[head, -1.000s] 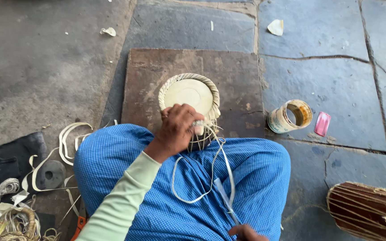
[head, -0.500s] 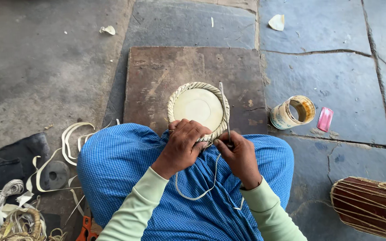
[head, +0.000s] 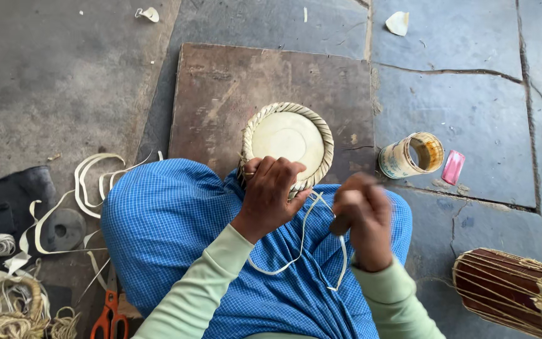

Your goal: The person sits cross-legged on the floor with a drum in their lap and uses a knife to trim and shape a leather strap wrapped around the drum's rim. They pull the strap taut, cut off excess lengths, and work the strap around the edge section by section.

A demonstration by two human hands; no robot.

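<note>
A small round woven basket (head: 288,139) with a pale flat base and a braided rim rests against my knees, over a brown board (head: 233,94). My left hand (head: 270,188) grips the basket's near rim. My right hand (head: 362,216) is closed on a thin pale cane strip (head: 305,242) that loops down over my blue checked lap and runs back up to the basket. The right hand is slightly blurred.
A small open tin (head: 410,155) lies on its side to the right with a pink object (head: 453,167) beside it. A brown ribbed basket frame (head: 509,290) sits at lower right. Loose cane strips (head: 89,182), a dark round disc (head: 62,229), coiled cord (head: 1,311) and orange-handled scissors (head: 109,317) lie left.
My right hand rose from my lap to beside the basket and took up the strip. The basket shifted slightly right, and the loop of strip has been drawn shorter.
</note>
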